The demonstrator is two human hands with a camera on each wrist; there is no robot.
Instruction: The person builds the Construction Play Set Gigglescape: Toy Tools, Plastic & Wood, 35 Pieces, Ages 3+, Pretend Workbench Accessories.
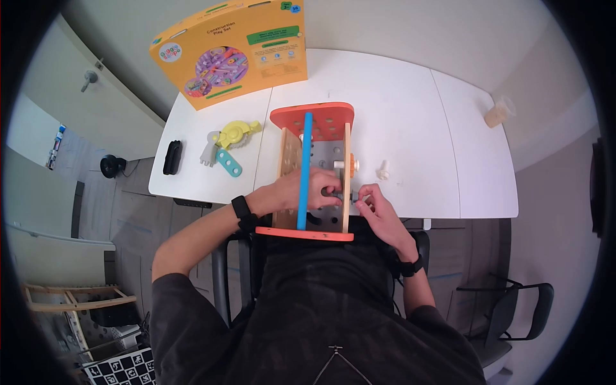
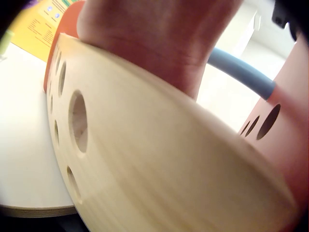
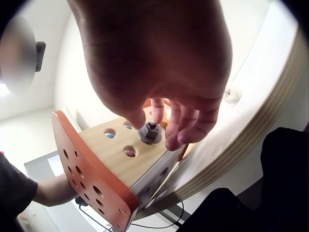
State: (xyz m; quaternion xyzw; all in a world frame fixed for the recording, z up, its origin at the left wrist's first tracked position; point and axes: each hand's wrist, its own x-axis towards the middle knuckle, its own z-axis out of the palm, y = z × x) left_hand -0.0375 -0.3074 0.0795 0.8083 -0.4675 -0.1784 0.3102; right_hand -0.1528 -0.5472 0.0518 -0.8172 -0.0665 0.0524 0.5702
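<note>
A toy toolbox with wooden side panels, orange-red ends and a blue bar handle stands at the table's near edge. My left hand reaches under the bar into it, fingers curled around a small grey piece against the inner face of the right panel; the fingers hide most of that piece. Outside the same panel my right hand pinches a grey hex bolt seated in one of its holes. An orange piece with a cream bolt sits farther along that panel.
Left on the white table lie a yellow toy saw, a grey toy piece, a teal strip with holes and a black case. A cream bolt lies at right. Behind stand a yellow box and a cup.
</note>
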